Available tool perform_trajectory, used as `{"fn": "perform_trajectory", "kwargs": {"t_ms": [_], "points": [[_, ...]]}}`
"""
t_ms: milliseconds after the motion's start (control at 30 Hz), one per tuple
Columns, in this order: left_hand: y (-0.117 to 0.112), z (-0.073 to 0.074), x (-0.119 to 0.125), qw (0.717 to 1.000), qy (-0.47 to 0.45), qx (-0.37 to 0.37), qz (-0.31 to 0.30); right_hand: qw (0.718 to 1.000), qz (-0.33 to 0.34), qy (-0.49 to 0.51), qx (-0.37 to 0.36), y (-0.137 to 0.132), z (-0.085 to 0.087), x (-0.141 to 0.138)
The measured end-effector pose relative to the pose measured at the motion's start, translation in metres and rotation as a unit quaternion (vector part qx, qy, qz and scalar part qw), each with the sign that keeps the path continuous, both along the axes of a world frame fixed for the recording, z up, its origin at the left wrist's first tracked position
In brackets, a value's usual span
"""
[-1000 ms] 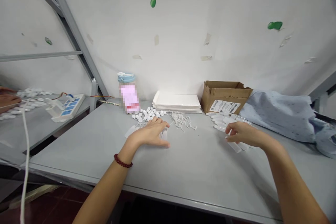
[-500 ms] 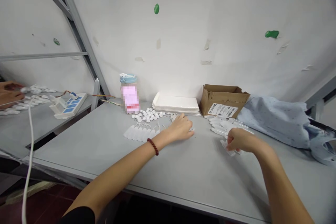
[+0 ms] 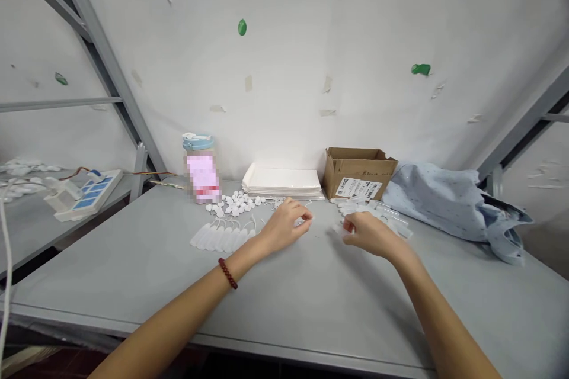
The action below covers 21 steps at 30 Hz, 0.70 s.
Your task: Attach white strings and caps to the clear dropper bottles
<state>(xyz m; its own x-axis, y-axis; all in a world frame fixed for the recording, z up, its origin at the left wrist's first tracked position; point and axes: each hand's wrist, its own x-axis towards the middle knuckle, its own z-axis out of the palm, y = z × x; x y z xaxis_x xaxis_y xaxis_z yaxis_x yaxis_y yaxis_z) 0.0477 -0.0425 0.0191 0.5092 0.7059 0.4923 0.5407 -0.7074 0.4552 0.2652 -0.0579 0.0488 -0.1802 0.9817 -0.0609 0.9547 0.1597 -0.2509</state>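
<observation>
My left hand [image 3: 287,226] is closed in a pinch over the middle of the grey table [image 3: 275,302], by some thin white strings; a small whitish bit shows at its fingertips, too small to name. To its left, a row of frosted white tag-like pieces [image 3: 222,238] with string loops lies overlapped. Behind them is a heap of small white pieces [image 3: 237,204]. My right hand [image 3: 371,234] pinches a clear plastic piece [image 3: 338,230], blurred by motion. Just beyond that hand lies a pile of similar clear plastic pieces [image 3: 393,213].
A stack of white sheets [image 3: 284,180] and an open cardboard box [image 3: 355,173] stand against the wall. On the left are a blue-lidded jar [image 3: 198,169] and a power strip [image 3: 91,195] on a neighbouring table. Light blue cloth [image 3: 438,201] lies at right.
My right hand has moved left, away from the plastic pile and towards my left hand, carrying a clear plastic piece. The view has shifted right; another person's hand at far left is out of sight.
</observation>
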Motion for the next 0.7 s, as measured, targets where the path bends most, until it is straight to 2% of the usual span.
{"fn": "perform_trajectory", "kwargs": {"t_ms": [133, 233, 333, 467, 700], "points": [[-0.007, -0.004, -0.01, 0.996, -0.09, 0.016, 0.003, 0.976, 0.077, 0.194, 0.053, -0.001, -0.009, -0.019], [-0.01, -0.005, -0.012, 0.994, -0.106, 0.007, 0.019, 0.957, 0.098, 0.265, 0.072, -0.003, -0.015, -0.033], [-0.013, -0.003, -0.013, 0.993, -0.115, -0.008, 0.024, 0.943, 0.111, 0.305, 0.077, -0.005, -0.019, -0.04], [-0.016, -0.002, -0.013, 0.991, -0.13, -0.004, 0.037, 0.927, 0.16, 0.332, 0.065, -0.008, -0.018, -0.043], [-0.017, -0.001, -0.013, 0.981, -0.167, -0.063, 0.07, 0.93, 0.165, 0.303, 0.128, -0.01, -0.021, -0.045]]}}
